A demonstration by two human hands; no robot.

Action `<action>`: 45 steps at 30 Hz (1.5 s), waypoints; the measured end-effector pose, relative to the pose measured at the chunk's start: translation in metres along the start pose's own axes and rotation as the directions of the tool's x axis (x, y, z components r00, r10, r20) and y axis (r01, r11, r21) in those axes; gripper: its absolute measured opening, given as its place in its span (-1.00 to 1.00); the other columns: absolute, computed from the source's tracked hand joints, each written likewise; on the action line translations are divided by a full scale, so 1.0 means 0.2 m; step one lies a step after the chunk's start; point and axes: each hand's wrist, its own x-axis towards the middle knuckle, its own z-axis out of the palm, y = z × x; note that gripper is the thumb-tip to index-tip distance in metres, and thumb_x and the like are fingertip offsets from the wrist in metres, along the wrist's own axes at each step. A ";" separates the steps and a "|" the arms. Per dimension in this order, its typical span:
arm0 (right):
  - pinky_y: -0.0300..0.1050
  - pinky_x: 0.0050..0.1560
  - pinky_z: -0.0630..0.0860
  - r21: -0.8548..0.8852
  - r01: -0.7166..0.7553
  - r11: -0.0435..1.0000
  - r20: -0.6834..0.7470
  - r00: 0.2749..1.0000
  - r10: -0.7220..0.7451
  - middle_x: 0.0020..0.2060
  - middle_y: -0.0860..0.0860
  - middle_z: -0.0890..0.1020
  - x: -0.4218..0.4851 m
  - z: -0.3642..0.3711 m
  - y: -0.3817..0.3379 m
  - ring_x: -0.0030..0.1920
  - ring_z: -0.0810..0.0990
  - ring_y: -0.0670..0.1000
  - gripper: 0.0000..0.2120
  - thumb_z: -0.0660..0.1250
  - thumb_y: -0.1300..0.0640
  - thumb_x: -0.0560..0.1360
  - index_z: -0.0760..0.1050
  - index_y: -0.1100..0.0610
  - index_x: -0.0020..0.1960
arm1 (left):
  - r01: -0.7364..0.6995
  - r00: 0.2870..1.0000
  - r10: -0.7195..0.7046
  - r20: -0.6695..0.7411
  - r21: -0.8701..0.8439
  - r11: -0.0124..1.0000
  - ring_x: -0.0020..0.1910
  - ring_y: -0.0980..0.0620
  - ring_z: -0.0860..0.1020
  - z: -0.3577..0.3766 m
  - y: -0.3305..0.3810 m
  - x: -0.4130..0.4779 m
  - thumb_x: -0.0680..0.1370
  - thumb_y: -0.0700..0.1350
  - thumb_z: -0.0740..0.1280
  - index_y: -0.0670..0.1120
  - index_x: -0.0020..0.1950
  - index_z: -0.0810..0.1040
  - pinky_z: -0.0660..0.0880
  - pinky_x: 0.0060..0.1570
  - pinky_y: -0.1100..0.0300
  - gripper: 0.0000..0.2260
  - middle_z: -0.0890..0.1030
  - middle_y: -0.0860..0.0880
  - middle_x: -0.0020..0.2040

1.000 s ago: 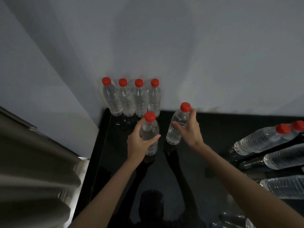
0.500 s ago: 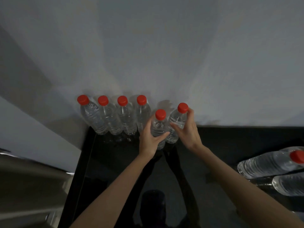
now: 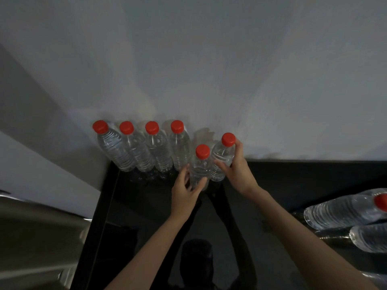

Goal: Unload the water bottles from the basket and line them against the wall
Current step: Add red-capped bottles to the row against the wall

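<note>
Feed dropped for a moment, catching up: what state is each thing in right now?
Row of four bottles: upright, capped, against the wall.
Fifth bottle: upright, capped, gripped by the left hand, just in front of the row's right end.
Sixth bottle: roughly upright, capped, gripped by the right hand.
Bottles at the right: lying on their sides.

Two lying bottles (image 3: 343, 213) are cut off by the right edge; one cap (image 3: 381, 203) is blurred. The left hand (image 3: 184, 193) hides the base of the bottle (image 3: 200, 168) it holds.

Both forearms extended forward, converging. Left grip (image 3: 184, 191) clasped left bottle (image 3: 201, 164) low; right grip (image 3: 236, 172) wrapped right bottle (image 3: 223, 155) mid-body.
</note>
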 end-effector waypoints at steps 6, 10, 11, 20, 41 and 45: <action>0.12 0.29 0.48 0.031 -0.024 0.999 -0.006 1.000 0.024 0.29 0.04 0.50 -0.01 -0.01 0.00 0.29 0.51 0.00 -0.35 0.40 0.13 0.51 0.11 -0.13 0.44 | 0.655 0.704 -0.665 0.249 -0.590 0.473 0.42 -0.22 0.38 -0.01 -0.03 -0.02 0.55 -0.11 0.39 -0.16 0.54 0.19 0.48 0.17 -0.01 -0.37 0.30 -0.34 0.46; 0.17 0.29 0.48 0.020 0.007 1.000 -0.045 0.999 -0.006 0.31 0.05 0.48 -0.02 0.00 0.02 0.31 0.50 0.02 -0.37 0.39 0.11 0.51 0.13 -0.09 0.43 | 0.603 0.770 -0.580 0.265 -0.600 0.525 0.28 -0.09 0.55 0.02 -0.05 0.07 0.37 0.02 0.48 -0.27 0.37 0.43 0.52 0.08 0.14 -0.34 0.53 -0.26 0.33; 0.19 0.29 0.47 0.018 0.012 1.000 -0.062 0.998 -0.011 0.32 0.06 0.47 -0.02 0.00 0.02 0.32 0.49 0.04 -0.38 0.39 0.11 0.52 0.12 -0.10 0.43 | 0.580 0.788 -0.560 0.256 -0.613 0.536 0.22 -0.06 0.59 0.03 -0.06 0.09 0.34 0.00 0.49 -0.26 0.32 0.48 0.52 0.09 0.15 -0.38 0.59 -0.22 0.26; 0.21 0.35 0.40 0.016 0.021 1.000 -0.108 0.994 -0.019 0.39 0.05 0.38 0.10 0.01 0.02 0.40 0.39 0.05 -0.35 0.42 0.11 0.50 0.12 -0.10 0.42 | 0.459 0.834 -0.512 0.204 -0.773 0.439 0.15 -0.06 0.64 0.16 -0.01 0.28 0.23 -0.18 0.56 -0.26 0.25 0.55 0.51 0.26 0.09 -0.40 0.65 -0.20 0.16; -0.17 0.14 0.39 -0.014 -0.219 0.976 -0.212 0.954 0.211 0.27 0.16 0.31 0.16 0.02 -0.03 0.12 0.40 -0.01 -0.35 0.47 0.14 0.46 0.16 0.18 0.37 | 0.436 0.826 -0.558 0.081 -0.719 0.541 0.12 0.00 0.63 0.21 0.12 0.28 0.49 -0.23 0.44 -0.19 0.16 0.58 0.53 0.20 0.14 -0.75 0.67 -0.13 0.10; -0.08 0.09 0.46 0.099 -0.296 0.950 -0.094 0.948 0.305 0.30 0.18 0.45 0.14 0.00 -0.06 0.15 0.51 0.08 -0.43 0.33 0.10 0.56 0.08 0.12 0.42 | 0.394 0.856 -0.512 0.079 -0.740 0.545 0.09 -0.02 0.62 0.17 0.17 0.22 0.52 -0.19 0.40 -0.21 0.30 0.52 0.57 -0.05 0.19 -0.65 0.63 -0.17 0.19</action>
